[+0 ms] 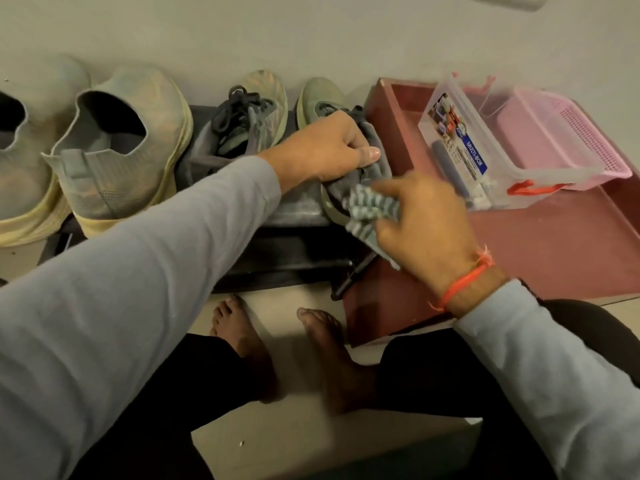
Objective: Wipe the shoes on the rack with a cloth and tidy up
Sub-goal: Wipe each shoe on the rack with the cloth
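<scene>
A grey-green lace-up shoe [320,98] stands toe-to-wall at the right end of the dark shoe rack [298,209]. My left hand [325,148] grips the collar at its heel. My right hand [426,220] holds a grey striped cloth [367,209] against the shoe's heel. Its partner shoe [249,116] with dark laces stands just left of it. Two large grey knit sneakers [114,147] with yellowish soles fill the rack's left side; the leftmost one [24,150] is cut off by the frame edge.
A dark red tray-like box [554,244] lies right of the rack. In it stand a clear plastic multi-box [464,147] with red latches and a pink mesh basket [561,133]. My bare feet [284,344] rest on the floor below. A plain wall runs behind the shoes.
</scene>
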